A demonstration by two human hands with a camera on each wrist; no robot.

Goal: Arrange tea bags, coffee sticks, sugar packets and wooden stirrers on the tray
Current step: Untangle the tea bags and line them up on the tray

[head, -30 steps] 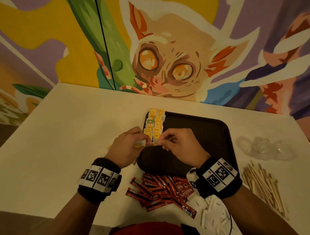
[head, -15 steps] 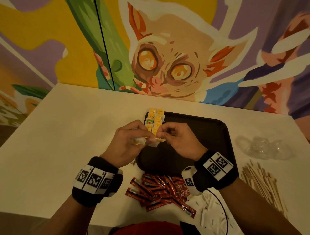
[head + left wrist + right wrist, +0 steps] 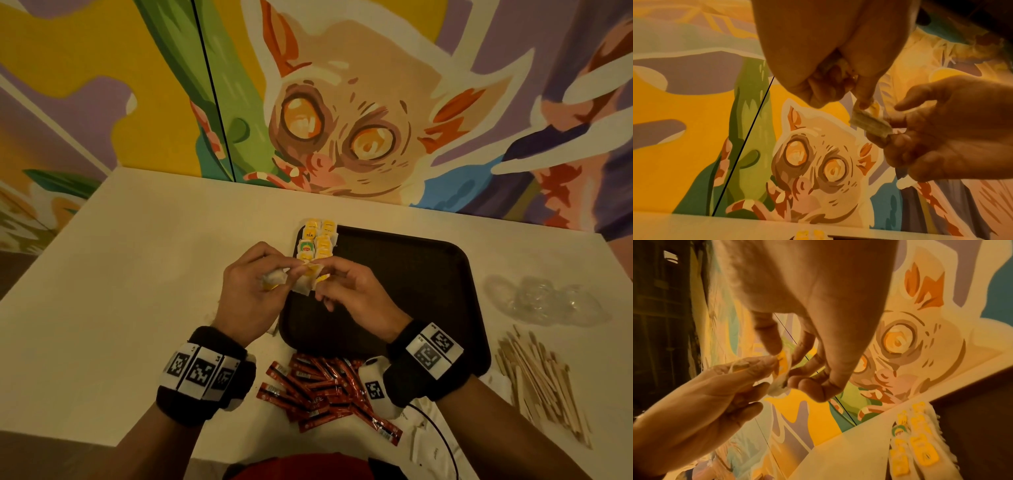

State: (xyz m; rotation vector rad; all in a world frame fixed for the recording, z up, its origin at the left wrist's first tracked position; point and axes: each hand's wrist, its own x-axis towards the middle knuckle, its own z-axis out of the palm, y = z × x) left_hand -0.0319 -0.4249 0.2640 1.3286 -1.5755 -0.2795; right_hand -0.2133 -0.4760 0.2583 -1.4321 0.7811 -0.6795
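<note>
Both hands were held just above the near-left part of the tray: the left hand (image 3: pixel 253 291) was curled round a small bundle of tea bags, and the right hand (image 3: pixel 346 291) pinched one white paper tea bag with a yellow tag (image 3: pixel 308 279) between them. Two rows of yellow-tagged tea bags (image 3: pixel 317 240) were already laid along the left edge of the dark rectangular plastic tray (image 3: pixel 411 274). The tea-bag step was judged still in hand; next, the pinched bag would need separating and laying at the rows' near end.
</note>
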